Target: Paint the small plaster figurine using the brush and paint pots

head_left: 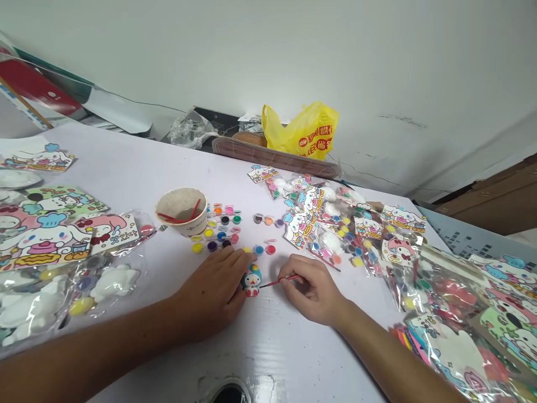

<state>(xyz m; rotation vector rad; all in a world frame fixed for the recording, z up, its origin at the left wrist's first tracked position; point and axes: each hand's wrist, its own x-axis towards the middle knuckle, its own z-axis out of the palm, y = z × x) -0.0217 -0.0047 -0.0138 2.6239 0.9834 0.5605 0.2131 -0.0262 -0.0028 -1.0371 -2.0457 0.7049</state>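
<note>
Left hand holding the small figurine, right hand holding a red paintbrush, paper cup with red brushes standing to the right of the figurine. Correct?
Not quite: the head view shows the paper cup with red brushes standing to the left of the small figurine. Left hand holding it and right hand holding a red paintbrush are right.

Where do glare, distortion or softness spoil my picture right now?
Head view: bright glints streak the plastic packets; head view: soft sheen on the white table below the painted figurine; head view: edges look stretched, wide-angle; head view: figurine and paintbrush appear small, fine detail hard to read.
</note>
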